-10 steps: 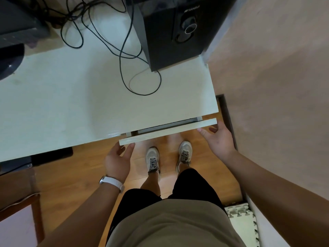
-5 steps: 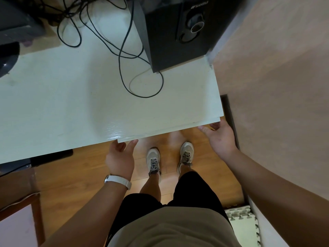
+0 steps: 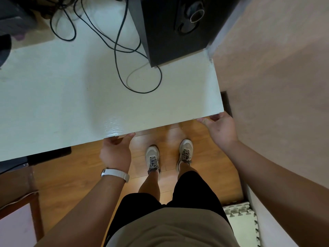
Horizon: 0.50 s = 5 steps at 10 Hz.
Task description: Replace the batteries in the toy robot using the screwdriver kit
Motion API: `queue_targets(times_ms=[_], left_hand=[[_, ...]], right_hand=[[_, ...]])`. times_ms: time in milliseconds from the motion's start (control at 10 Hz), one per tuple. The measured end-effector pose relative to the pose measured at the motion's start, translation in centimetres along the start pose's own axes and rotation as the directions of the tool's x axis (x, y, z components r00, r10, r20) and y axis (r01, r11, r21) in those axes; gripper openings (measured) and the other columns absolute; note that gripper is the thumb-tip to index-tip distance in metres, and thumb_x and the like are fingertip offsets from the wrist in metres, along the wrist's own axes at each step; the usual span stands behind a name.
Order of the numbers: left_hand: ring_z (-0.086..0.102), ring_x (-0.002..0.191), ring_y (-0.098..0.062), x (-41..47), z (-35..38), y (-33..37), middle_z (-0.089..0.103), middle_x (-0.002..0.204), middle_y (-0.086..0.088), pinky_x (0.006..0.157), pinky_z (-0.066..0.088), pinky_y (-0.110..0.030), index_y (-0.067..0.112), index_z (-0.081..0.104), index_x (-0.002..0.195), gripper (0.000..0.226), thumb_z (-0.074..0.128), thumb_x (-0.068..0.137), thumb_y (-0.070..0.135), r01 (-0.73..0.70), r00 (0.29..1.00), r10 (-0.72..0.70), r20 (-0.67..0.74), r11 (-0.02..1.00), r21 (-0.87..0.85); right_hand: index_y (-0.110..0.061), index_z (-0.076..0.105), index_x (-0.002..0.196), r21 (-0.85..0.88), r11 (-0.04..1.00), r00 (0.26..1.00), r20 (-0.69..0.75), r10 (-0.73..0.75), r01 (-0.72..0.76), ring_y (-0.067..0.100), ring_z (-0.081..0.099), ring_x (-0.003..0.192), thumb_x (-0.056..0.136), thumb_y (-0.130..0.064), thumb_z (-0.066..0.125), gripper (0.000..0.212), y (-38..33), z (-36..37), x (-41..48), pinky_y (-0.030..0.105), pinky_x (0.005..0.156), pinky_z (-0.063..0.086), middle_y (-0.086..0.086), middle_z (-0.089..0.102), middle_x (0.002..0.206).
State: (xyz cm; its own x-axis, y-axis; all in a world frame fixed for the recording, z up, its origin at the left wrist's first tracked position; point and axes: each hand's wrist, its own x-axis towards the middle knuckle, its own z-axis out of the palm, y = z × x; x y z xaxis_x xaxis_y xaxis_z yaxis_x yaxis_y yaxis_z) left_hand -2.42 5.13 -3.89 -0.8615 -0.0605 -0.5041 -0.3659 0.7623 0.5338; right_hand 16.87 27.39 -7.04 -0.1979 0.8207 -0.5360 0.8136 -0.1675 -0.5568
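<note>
**Both hands at the front edge of the white tabletop**

Nearest the camera, a person stands in a beige shirt and black shorts, looking straight down at grey sneakers (image 3: pixel 185 154) planted on a wooden floor (image 3: pixel 81 173). A foam puzzle mat (image 3: pixel 240 227) lies at the lower right, against the wall, and a dark wooden chair (image 3: pixel 26 196) shows at the lower left.

Both forearms reach forward. The left hand (image 3: pixel 115 154), with a white wristband (image 3: pixel 115 173) on the wrist, sits at the front edge of the tabletop (image 3: pixel 71 97); its fingers are loosely curled with the tips up against or just under the edge, and no object shows in its grip. The right hand (image 3: pixel 220 129) is at the near right corner of the same edge, fingers partly spread, the fingertips touching the underside or lip of the board. It too holds no object. Whether either hand actually grips the edge cannot be told, since the fingertips are hidden beneath it.

The white tabletop is bare across its near half. Farther back, black cables (image 3: pixel 122 43) loop over the surface, one coil trailing out toward the middle. Behind them, at the far right, stands a black speaker (image 3: pixel 170 29) with a round port on its face. Dark, unclear items sit at the far left corner.

No toy robot, batteries or screwdriver kit can be seen anywhere in view.
</note>
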Motion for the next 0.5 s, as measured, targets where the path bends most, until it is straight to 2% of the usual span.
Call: queue_targets(times_ms=[100, 200, 300, 400, 500], left_hand=[[0.058, 0.087, -0.015, -0.1, -0.2, 0.1, 0.065, 0.094, 0.006, 0.077, 0.042, -0.027, 0.019, 0.061, 0.099, 0.04, 0.084, 0.075, 0.041, 0.005, 1.0, -0.004, 0.026, 1.0, -0.03], [0.058, 0.091, -0.018, -0.5, -0.8, 0.0, 0.064, 0.098, 0.005, 0.08, 0.042, -0.029, 0.017, 0.061, 0.107, 0.044, 0.079, 0.08, 0.047, -0.042, 0.996, 0.041, 0.076, 0.999, 0.021], [0.062, 0.104, -0.021, -1.0, -2.0, -0.3, 0.064, 0.109, 0.002, 0.09, 0.043, -0.032, 0.013, 0.059, 0.121, 0.049, 0.067, 0.089, 0.049, -0.134, 0.976, 0.122, 0.179, 0.989, 0.056], [0.06, 0.119, -0.023, -1.6, -4.3, -0.5, 0.065, 0.127, -0.001, 0.099, 0.043, -0.034, 0.015, 0.056, 0.134, 0.053, 0.059, 0.094, 0.05, -0.244, 0.945, 0.218, 0.245, 0.966, 0.08], [0.056, 0.125, -0.024, -2.9, -6.6, -0.2, 0.062, 0.135, -0.004, 0.097, 0.04, -0.03, 0.015, 0.054, 0.138, 0.049, 0.056, 0.098, 0.043, -0.366, 0.904, 0.323, 0.28, 0.923, 0.117]], right_hand=[[-0.013, 0.06, 0.119, -0.028, 1.0, 1.0, 0.003, -0.013, 0.013, 0.016, 0.064, 0.097, 0.066, -0.061, 0.076, 0.073, -0.4, -0.2, -0.3, 0.034, 0.082, 0.055, -0.003, 0.068, 0.109], [-0.015, 0.051, 0.128, -0.023, 0.998, 0.998, 0.012, -0.06, 0.061, 0.012, 0.059, 0.1, 0.073, -0.056, 0.074, 0.072, -0.9, -0.3, -1.4, 0.031, 0.082, 0.051, -0.009, 0.06, 0.11], [-0.017, 0.047, 0.132, -0.043, 0.991, 0.991, 0.029, -0.128, 0.129, 0.015, 0.059, 0.096, 0.085, -0.047, 0.066, 0.059, -1.7, -1.3, -3.4, 0.029, 0.077, 0.048, -0.005, 0.059, 0.107], [-0.016, 0.05, 0.131, -0.098, 0.97, 0.974, -0.021, -0.225, 0.222, 0.02, 0.059, 0.11, 0.093, -0.04, 0.058, 0.046, -2.1, -3.0, -5.5, 0.027, 0.083, 0.044, 0.001, 0.062, 0.119], [-0.013, 0.051, 0.133, -0.152, 0.949, 0.956, -0.059, -0.288, 0.277, 0.025, 0.054, 0.119, 0.095, -0.036, 0.054, 0.044, -3.1, -4.9, -7.4, 0.034, 0.095, 0.044, 0.007, 0.058, 0.129]])
